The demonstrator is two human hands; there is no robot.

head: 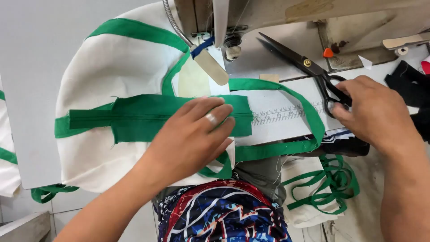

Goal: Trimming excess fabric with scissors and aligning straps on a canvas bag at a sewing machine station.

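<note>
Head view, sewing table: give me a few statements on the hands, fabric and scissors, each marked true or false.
1. The left hand lies flat on the green fabric panel. True.
2. The right hand is at the handles of the black scissors. True.
3. The scissors are cutting the green strap. False: their blades lie on the machine bed, apart from the strap.
4. The left hand wears a ring. True.
5. The white fabric has red trim. False: its trim is green.

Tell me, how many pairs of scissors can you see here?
1. The black scissors lie on the sewing machine bed, handles under the right hand. Others may be hidden beneath the fabric.
</note>
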